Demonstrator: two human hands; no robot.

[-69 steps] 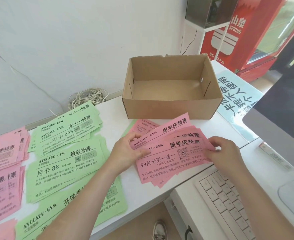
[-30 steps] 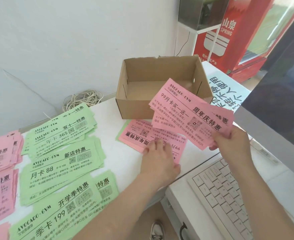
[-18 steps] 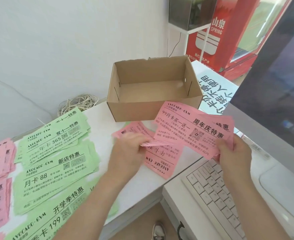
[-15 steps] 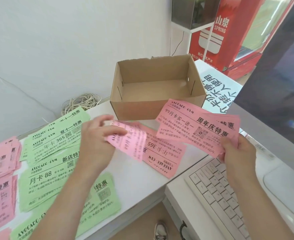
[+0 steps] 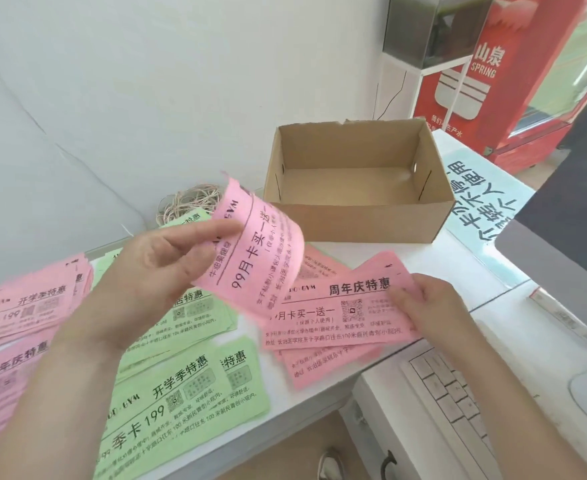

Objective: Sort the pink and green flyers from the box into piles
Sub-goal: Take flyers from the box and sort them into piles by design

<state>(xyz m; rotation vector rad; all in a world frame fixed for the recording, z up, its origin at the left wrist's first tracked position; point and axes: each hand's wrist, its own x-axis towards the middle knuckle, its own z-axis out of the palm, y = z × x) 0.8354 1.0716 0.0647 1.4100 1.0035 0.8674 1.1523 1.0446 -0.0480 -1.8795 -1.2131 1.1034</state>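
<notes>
**A:** Left hand (image 5: 160, 268)?

**B:** Up over the desk (image 5: 406, 258). Thumb and forefinger pinch 1 pink flyer (image 5: 254, 261) by its short end. The sheet curls over, so its far end is out of sight. I read "99" on it, but the rest bends away.

**A:** Right hand (image 5: 430, 313)?

**B:** Fingers curled round the right end of a pink stack (image 5: 337, 320), thumb on top. The stack is fanned, low at the desk's front edge. Can't tell if it rests there, and can't count the sheets. The curled flyer covers its left end.

**A:** Box (image 5: 371, 221)?

**B:** Brown, open top, behind the stack and well apart from both hands. Its cardboard floor shows, but the front wall hides the near strip.

**A:** Sorted piles?

**B:** Green piles (image 5: 181, 393) are front-left, at least 3 of them, overlapping. The left arm crosses them and the hand blocks the far one. Pink piles (image 5: 18, 306) sit further left, cut by the frame edge. There's also loose pink paper (image 5: 319, 268) between box and stack, half covered, sheet count unclear.

**A:** Rest?

**B:**
- Tangle of bands (image 5: 188, 202) by the wall, partly behind the flyer.
- Keyboard (image 5: 448, 393) lower right, cut off.
- Screen (image 5: 569, 216) at the right edge, only a corner.
- Blue sign (image 5: 482, 202) beside the box, its text partly under the screen.
- Shoe (image 5: 330, 465) below the desk, blurred.
</notes>
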